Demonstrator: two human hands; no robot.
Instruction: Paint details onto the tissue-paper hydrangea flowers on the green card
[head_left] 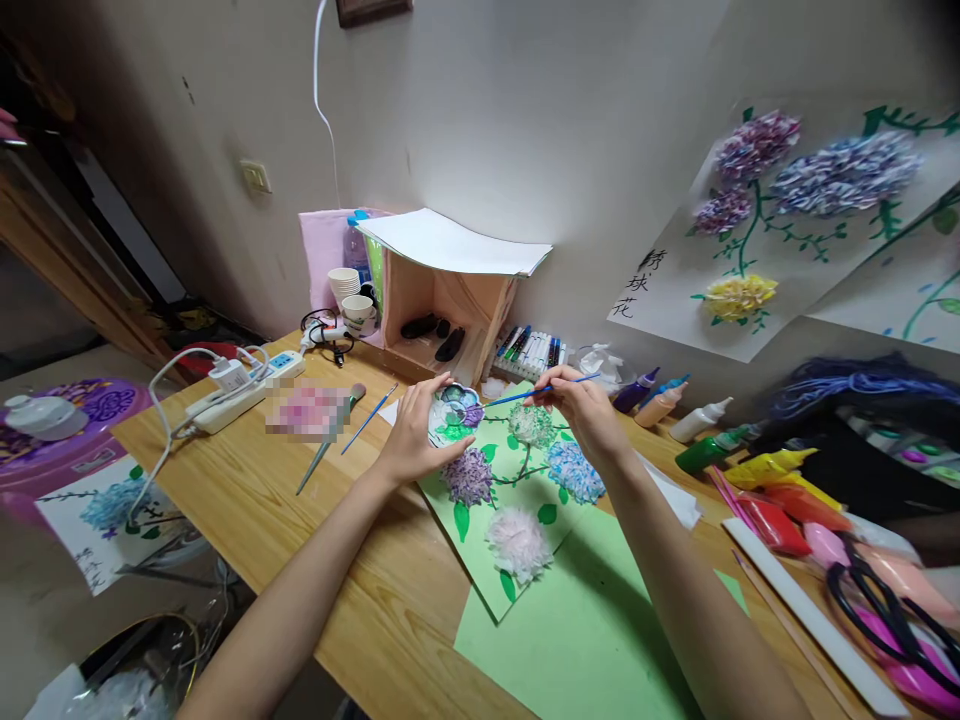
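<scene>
above a wooden desk (pixel 397 600), held palette (pixel 448 412), grey wall (pixel 525 130), possibly a stool (pixel 97 440)

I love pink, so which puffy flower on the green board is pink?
The lowest flower: it's pale pink, while the purple flower, blue flower and green-white flower sit higher.

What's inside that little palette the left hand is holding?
Green paint and purple paint show in the palette, with the brush close to the purple. The left hand covers part of the rim, so anything under that hand cannot be seen.
</scene>
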